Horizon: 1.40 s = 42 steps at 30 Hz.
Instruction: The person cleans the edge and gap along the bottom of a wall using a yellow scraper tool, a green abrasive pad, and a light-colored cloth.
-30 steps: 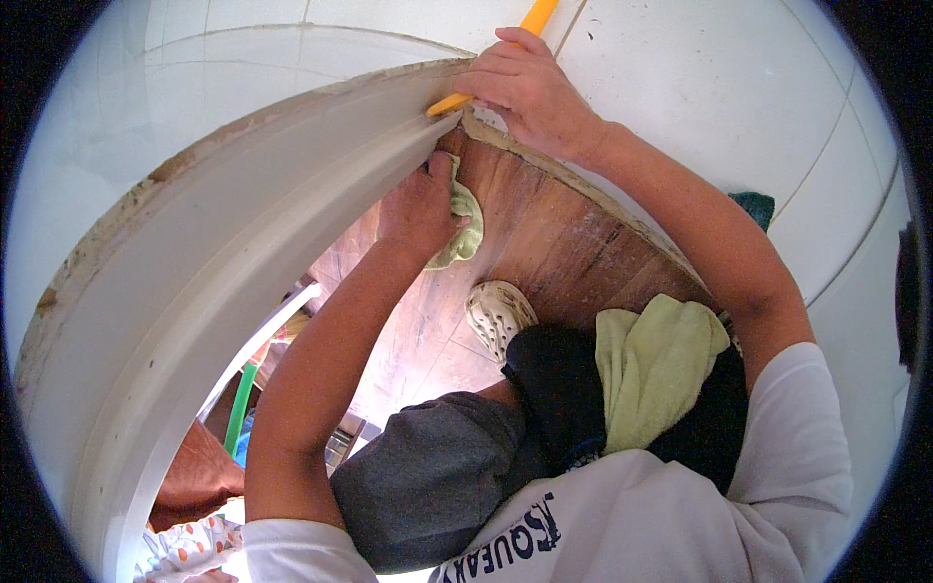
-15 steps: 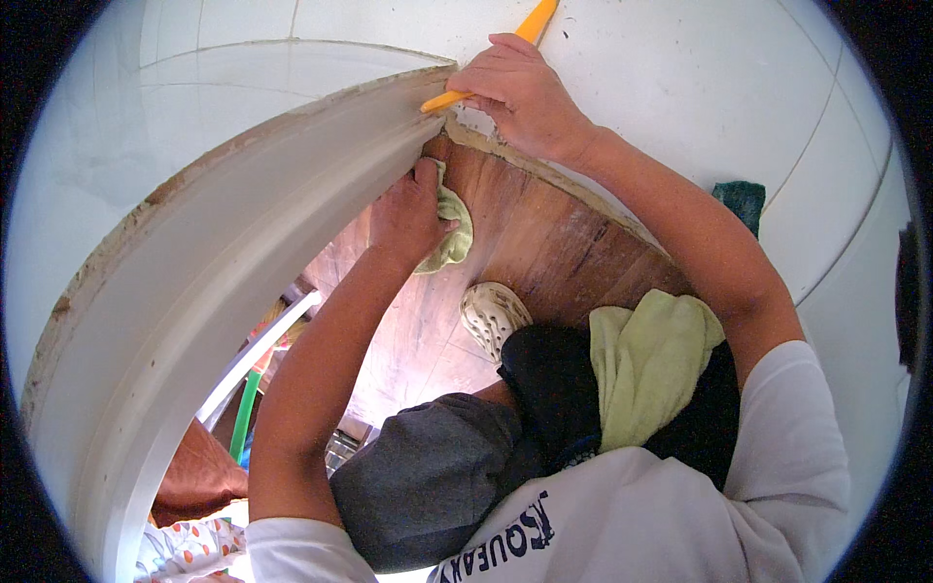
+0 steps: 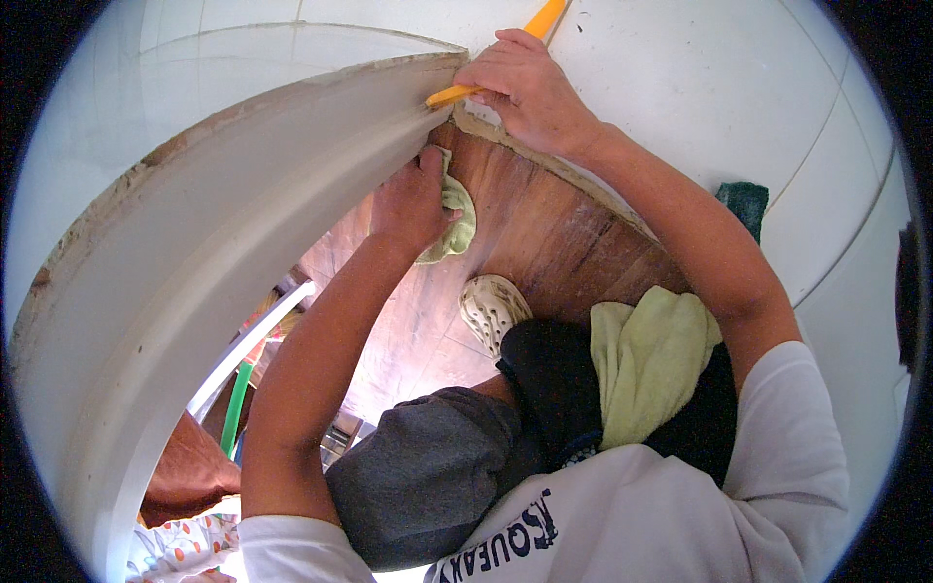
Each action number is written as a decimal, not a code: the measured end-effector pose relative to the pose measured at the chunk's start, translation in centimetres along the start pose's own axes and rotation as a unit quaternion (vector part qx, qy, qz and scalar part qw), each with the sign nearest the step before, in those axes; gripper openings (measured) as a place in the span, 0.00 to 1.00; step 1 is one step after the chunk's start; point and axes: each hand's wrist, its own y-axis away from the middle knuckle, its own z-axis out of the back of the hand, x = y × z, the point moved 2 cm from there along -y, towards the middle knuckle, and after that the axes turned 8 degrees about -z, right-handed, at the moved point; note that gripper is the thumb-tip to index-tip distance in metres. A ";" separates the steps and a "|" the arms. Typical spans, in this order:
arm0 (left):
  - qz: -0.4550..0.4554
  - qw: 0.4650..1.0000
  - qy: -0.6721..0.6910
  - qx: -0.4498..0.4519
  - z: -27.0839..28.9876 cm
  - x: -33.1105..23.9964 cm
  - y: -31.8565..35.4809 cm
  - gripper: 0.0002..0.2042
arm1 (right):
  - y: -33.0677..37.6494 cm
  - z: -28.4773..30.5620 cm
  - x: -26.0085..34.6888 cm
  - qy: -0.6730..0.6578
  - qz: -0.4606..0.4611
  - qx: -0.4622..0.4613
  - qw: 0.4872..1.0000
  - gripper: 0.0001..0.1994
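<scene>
My right hand [image 3: 530,92] is closed around a long yellow-orange plastic tool [image 3: 547,17]. One flat end sticks up past my fingers, and the narrow other end reaches left to the corner where the white frame [image 3: 292,126] meets the sill. What kind of tool it is cannot be made out. Below it, my left hand [image 3: 410,199] grips a light green cloth [image 3: 457,219], bunched beside the base of the frame over the brown wood-look floor [image 3: 544,214]. My left fingers are partly hidden by the hand itself.
A second green cloth [image 3: 651,364] lies over my dark-clothed leg. A dark green scouring pad [image 3: 744,206] rests on the white tiles [image 3: 700,87] to the right. My cream clog [image 3: 492,311] stands on the floor. Past the frame are a green stick [image 3: 236,408] and a brown cloth-like thing [image 3: 190,476].
The view has shifted slightly, so the frame sits a little differently in it. Both hands stay at the corner, keeping hold of the tool and the cloth.
</scene>
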 end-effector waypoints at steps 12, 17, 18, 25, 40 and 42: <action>0.019 0.999 0.028 0.025 0.0 -0.1 -0.1 0.31 | 0.4 -0.5 0.1 -0.036 0.027 -0.060 0.997 0.11; 0.052 0.994 0.066 0.064 -0.1 -0.1 -0.3 0.30 | -0.1 -0.3 0.3 -0.033 0.025 -0.062 0.997 0.11; 0.040 0.996 0.063 0.049 -0.3 0.0 -0.2 0.30 | -0.1 -0.3 0.5 -0.036 0.024 -0.069 0.997 0.11; 0.023 0.999 0.034 0.035 0.3 -0.3 -0.2 0.30 | 0.2 -0.5 0.4 0.006 0.013 -0.058 0.998 0.12; 0.016 0.999 0.034 0.007 -0.3 0.0 0.1 0.32 | 2.0 -1.2 2.7 -0.009 -0.041 -0.173 0.984 0.12; 0.006 0.999 0.033 0.002 -0.5 0.1 0.0 0.32 | 2.1 -1.2 2.6 -0.006 -0.037 -0.184 0.982 0.12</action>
